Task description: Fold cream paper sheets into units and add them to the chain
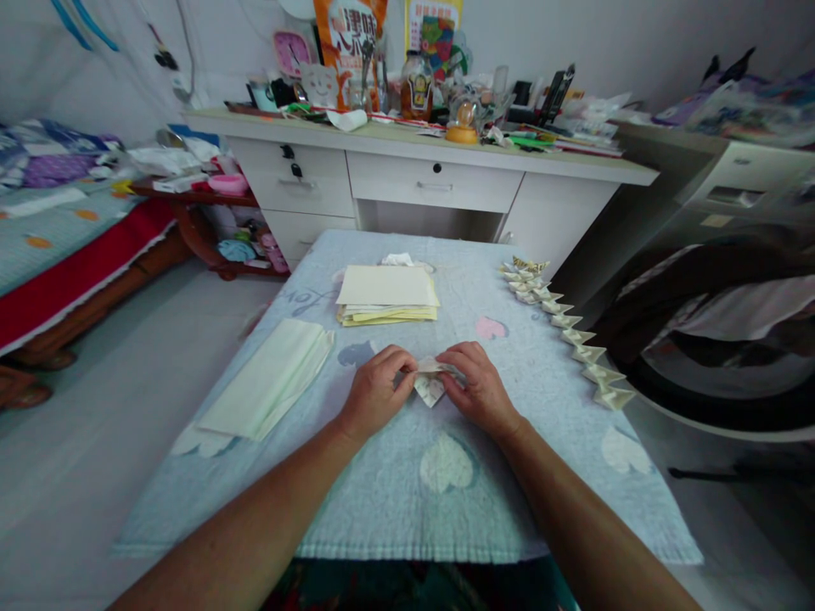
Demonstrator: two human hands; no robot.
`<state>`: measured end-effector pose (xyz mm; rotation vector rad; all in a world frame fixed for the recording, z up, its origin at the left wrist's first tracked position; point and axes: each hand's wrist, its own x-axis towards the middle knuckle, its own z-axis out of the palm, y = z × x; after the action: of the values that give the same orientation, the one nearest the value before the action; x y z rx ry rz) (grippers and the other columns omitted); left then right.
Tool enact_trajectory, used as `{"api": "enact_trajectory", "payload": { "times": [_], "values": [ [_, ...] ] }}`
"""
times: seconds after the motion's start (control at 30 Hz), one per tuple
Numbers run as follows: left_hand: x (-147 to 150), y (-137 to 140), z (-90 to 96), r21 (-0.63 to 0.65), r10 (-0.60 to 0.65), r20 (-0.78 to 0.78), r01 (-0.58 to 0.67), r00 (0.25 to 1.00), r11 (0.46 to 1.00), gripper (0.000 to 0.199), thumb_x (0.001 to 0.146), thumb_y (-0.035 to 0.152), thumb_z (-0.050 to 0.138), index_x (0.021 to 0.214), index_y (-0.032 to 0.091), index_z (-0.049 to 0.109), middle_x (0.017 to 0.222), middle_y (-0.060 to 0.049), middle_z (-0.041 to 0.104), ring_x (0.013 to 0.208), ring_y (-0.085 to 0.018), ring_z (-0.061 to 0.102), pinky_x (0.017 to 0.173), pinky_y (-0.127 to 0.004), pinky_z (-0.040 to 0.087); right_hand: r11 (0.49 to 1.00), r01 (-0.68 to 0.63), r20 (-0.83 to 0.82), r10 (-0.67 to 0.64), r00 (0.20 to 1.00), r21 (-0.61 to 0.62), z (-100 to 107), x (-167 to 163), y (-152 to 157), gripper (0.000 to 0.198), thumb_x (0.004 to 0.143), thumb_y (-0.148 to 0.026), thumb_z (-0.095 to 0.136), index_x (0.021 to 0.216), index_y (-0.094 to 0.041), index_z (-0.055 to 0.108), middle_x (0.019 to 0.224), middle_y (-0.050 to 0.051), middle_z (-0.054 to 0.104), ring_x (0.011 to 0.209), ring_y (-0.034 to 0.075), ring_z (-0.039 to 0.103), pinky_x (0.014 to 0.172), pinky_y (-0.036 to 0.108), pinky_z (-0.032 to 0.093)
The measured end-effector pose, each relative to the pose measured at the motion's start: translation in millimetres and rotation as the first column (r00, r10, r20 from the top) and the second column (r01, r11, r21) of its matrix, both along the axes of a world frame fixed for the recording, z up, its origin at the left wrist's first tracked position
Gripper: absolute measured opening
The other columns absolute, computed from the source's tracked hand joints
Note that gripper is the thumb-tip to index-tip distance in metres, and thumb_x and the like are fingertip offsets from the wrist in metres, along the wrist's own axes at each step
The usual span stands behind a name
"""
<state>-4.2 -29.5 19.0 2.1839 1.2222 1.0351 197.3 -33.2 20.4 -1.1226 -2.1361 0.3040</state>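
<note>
Between my hands, just above the middle of the cloth-covered table, is a small folded piece of paper (430, 389) with a point facing me. My left hand (380, 386) pinches its left end between thumb and fingers. The right end is gripped by my right hand (477, 389) in the same way. Beyond them lies a stack of cream and yellow paper sheets (388, 287). To the left rests a pile of long pale-green paper (264, 373). A row of folded paper boats (582, 337) runs along the table's right side.
The blue tablecloth (356, 509) has heart patterns. Behind the table stands a white desk (436, 174) crowded with jars, bags and small items. A washing machine (732, 195) is at the right, a bed (76, 229) at the left.
</note>
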Motion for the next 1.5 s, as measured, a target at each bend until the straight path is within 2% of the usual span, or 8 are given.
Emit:
{"api": "enact_trajectory", "payload": {
  "times": [0.17,0.33,0.43,0.53,0.73,0.87,1.3,1.5],
  "values": [
    [3.1,-3.1,-1.0,-0.003,0.002,-0.034,-0.003,0.999,1.000,0.007,0.082,0.013,0.053,0.080,0.020,0.054,0.080,0.000,0.055,0.077,-0.014,0.055,0.073,-0.027,0.043,1.000,0.015,0.028,-0.015,0.999,0.014,-2.6,-0.4,2.0,0.017,0.086,-0.014,0.049,0.094,-0.020,0.062,0.091,0.007,0.058,0.090,0.021,0.049,0.080,0.034,0.042],
    [1.6,-0.1,-8.4,0.039,-0.061,-0.209,0.071,0.976,0.997,0.009,0.079,0.011,0.056,0.081,0.020,0.057,0.085,-0.002,0.060,0.086,-0.018,0.054,0.079,-0.032,0.042,0.999,0.018,0.120,-0.013,0.993,-0.044,-5.2,0.9,3.8,0.021,0.075,-0.006,0.049,0.088,-0.019,0.058,0.089,0.006,0.056,0.088,0.022,0.047,0.080,0.034,0.040],
    [0.8,1.0,-11.8,0.039,-0.106,-0.299,0.123,0.948,0.992,0.009,0.080,0.012,0.056,0.083,0.020,0.059,0.086,-0.003,0.061,0.085,-0.019,0.053,0.079,-0.033,0.042,0.995,0.012,0.141,0.002,0.990,-0.101,-4.2,1.1,1.2,0.029,0.071,-0.005,0.052,0.097,-0.017,0.055,0.091,0.007,0.055,0.088,0.022,0.047,0.080,0.034,0.041],
    [1.4,1.0,-13.4,0.045,-0.114,-0.334,0.137,0.936,0.990,0.010,0.081,0.012,0.056,0.085,0.020,0.061,0.087,-0.003,0.061,0.085,-0.019,0.053,0.079,-0.033,0.041,0.995,-0.025,0.178,0.043,0.983,-0.101,-1.8,0.7,-2.1,0.037,0.073,-0.007,0.055,0.109,-0.016,0.054,0.099,0.008,0.056,0.092,0.022,0.047,0.083,0.034,0.040],
    [3.7,0.1,-13.4,0.070,-0.141,-0.316,0.171,0.938,0.983,0.015,0.081,0.013,0.059,0.093,0.020,0.063,0.093,-0.003,0.063,0.092,-0.020,0.052,0.084,-0.034,0.042,0.992,-0.071,0.288,0.099,0.952,-0.106,-3.3,2.6,-2.1,0.015,0.077,-0.008,0.058,0.088,-0.018,0.062,0.090,0.006,0.057,0.088,0.020,0.047,0.079,0.032,0.037],
    [5.3,1.2,-13.9,0.066,-0.171,-0.321,0.202,0.932,0.977,0.010,0.085,0.016,0.057,0.090,0.020,0.065,0.091,-0.003,0.064,0.090,-0.019,0.052,0.083,-0.033,0.043,0.986,-0.087,0.269,0.123,0.955,-0.142,-5.5,4.2,-0.4,0.014,0.079,-0.006,0.057,0.085,-0.017,0.063,0.085,0.005,0.060,0.086,0.019,0.050,0.078,0.030,0.038],
    [4.3,8.1,-15.3,-0.047,-0.049,-0.265,0.038,0.963,0.998,0.005,0.081,0.017,0.062,0.080,0.019,0.066,0.086,-0.003,0.062,0.088,-0.019,0.054,0.082,-0.032,0.042,0.966,-0.018,0.142,0.056,0.988,-0.257,-6.2,19.0,5.4,0.006,0.082,-0.013,0.063,0.082,-0.017,0.068,0.082,0.003,0.062,0.082,0.016,0.053,0.076,0.028,0.038],
    [4.4,10.9,-19.4,-0.058,-0.010,-0.254,-0.005,0.967,0.998,0.008,0.083,0.023,0.060,0.081,0.019,0.067,0.088,-0.003,0.060,0.090,-0.019,0.053,0.083,-0.033,0.041,0.952,0.073,0.153,-0.028,0.988,-0.299,-4.3,14.0,5.0,0.013,0.088,-0.019,0.058,0.081,-0.017,0.069,0.082,0.004,0.061,0.083,0.016,0.052,0.081,0.029,0.037]
  ]
}}
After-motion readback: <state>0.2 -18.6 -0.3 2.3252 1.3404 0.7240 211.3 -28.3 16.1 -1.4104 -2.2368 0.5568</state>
